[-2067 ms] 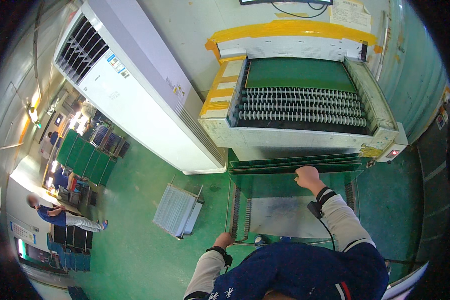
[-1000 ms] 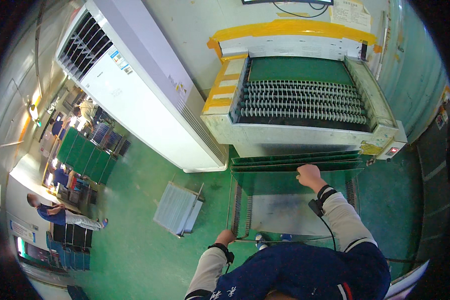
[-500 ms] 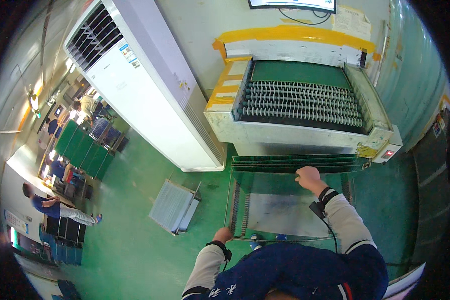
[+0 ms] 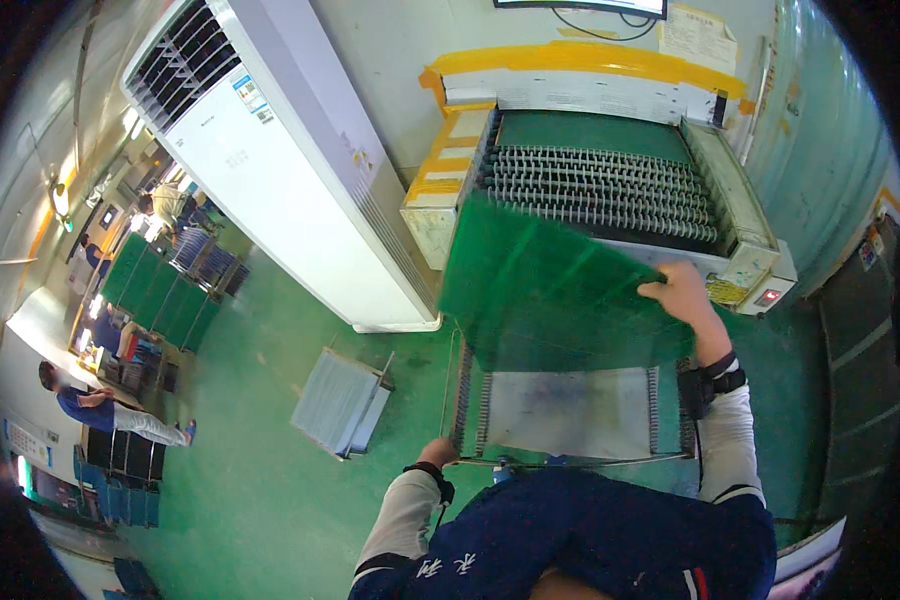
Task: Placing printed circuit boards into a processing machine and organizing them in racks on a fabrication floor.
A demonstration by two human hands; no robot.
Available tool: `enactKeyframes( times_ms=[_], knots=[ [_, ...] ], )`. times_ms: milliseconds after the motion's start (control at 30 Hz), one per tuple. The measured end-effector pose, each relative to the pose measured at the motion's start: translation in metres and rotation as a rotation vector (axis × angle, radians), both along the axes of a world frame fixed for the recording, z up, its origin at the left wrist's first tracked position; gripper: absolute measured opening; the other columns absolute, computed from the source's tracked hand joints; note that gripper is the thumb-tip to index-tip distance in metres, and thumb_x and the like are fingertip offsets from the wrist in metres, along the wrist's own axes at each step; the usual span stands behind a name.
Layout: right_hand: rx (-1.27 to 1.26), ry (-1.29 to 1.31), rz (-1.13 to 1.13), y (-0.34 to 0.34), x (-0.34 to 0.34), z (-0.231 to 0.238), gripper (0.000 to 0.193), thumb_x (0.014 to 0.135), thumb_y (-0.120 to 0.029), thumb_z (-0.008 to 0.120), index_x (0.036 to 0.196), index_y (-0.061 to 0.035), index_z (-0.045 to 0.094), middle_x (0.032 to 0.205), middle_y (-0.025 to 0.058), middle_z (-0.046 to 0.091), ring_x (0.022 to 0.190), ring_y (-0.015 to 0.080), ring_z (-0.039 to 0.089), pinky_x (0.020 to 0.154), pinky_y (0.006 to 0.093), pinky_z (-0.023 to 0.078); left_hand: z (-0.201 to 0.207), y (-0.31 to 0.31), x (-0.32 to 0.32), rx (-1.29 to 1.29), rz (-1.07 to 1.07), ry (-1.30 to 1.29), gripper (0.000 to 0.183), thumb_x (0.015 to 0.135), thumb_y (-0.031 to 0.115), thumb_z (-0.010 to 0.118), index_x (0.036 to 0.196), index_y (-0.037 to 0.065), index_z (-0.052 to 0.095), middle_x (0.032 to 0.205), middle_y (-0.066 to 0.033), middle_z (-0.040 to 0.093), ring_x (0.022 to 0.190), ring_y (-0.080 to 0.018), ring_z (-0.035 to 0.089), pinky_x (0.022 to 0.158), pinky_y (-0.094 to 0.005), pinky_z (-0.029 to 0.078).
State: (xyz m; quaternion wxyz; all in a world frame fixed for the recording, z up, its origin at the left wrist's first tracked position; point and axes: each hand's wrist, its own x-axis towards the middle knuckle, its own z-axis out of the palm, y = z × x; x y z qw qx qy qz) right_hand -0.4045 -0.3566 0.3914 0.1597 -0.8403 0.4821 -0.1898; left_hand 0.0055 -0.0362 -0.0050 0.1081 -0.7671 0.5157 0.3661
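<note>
Right hand (image 4: 682,292) lifts the thin green panel (image 4: 560,295) off the roller machine (image 4: 610,185).
Pinched at its edge, it looks light, stiff; left hand (image 4: 438,453) closed on the wire rack rail (image 4: 560,462).

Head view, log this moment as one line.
right hand: lifting green panel by its edge | left hand: on wire rack rail | behind: roller conveyor machine

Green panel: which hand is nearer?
Right. The right hand grips the green panel at its right edge; the left hand is below it, on the rack rail.
</note>
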Motion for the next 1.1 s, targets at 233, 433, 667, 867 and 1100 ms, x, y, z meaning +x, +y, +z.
enactKeyframes(
  times_ms=[233, 433, 667, 867, 1100],
  knots=[
    [0.557, -1.413, -0.311, -0.012, -0.031, -0.039, 0.025, 0.079, -0.012, 0.067, 0.101, -0.0009, 0.062, 0.09, 0.005, 0.064, 0.077, 0.0154, 0.06, 0.067, 0.031, 0.049, 0.035, -0.009, -0.014, 0.085, 0.117, 0.049, 0.027, 0.072, 0.021, 0.055, 0.088, 0.002, 0.065, 0.091, -0.0212, 0.063, 0.087, -0.0368, 0.061, 0.076, -0.0431, 0.049],
    [0.865, -1.669, 0.105, -0.02, -0.017, -0.08, 0.036, 0.084, -0.01, 0.057, 0.119, -0.0032, 0.049, 0.116, 0.0087, 0.054, 0.109, 0.0245, 0.051, 0.084, 0.0416, 0.047, 0.042, -0.01, -0.017, 0.045, 0.089, 0.017, 0.028, 0.07, 0.021, 0.057, 0.087, 0.0, 0.066, 0.092, -0.0224, 0.063, 0.088, -0.0362, 0.061, 0.078, -0.0421, 0.049],
    [1.105, -1.749, -0.122, -0.038, 0.011, -0.126, 0.013, 0.084, -0.006, 0.058, 0.095, -0.0038, 0.053, 0.094, 0.0068, 0.056, 0.083, 0.0211, 0.055, 0.074, 0.0379, 0.051, 0.025, -0.007, -0.015, 0.06, 0.139, -0.004, 0.028, 0.067, 0.021, 0.06, 0.086, 0.002, 0.067, 0.089, -0.0221, 0.064, 0.086, -0.0365, 0.062, 0.076, -0.0429, 0.05],
    [1.129, -1.792, -0.275, -0.043, 0.04, -0.146, 0.013, 0.082, -0.005, 0.063, 0.085, -0.0022, 0.05, 0.082, 0.0066, 0.05, 0.074, 0.0213, 0.052, 0.074, 0.0357, 0.051, 0.011, 0.002, -0.006, 0.027, 0.189, 0.055, 0.027, 0.068, 0.022, 0.061, 0.087, 0.003, 0.067, 0.09, -0.0228, 0.063, 0.086, -0.0378, 0.062, 0.075, -0.0436, 0.05],
    [1.147, -1.755, -0.314, -0.061, 0.047, -0.162, 0.013, 0.082, -0.005, 0.062, 0.083, -0.0042, 0.05, 0.083, 0.0068, 0.051, 0.075, 0.0215, 0.051, 0.079, 0.0373, 0.05, 0.01, -0.003, -0.009, 0.006, 0.178, 0.006, 0.028, 0.068, 0.019, 0.062, 0.088, 0.001, 0.066, 0.092, -0.023, 0.063, 0.088, -0.0384, 0.061, 0.076, -0.0435, 0.05]
  ],
)
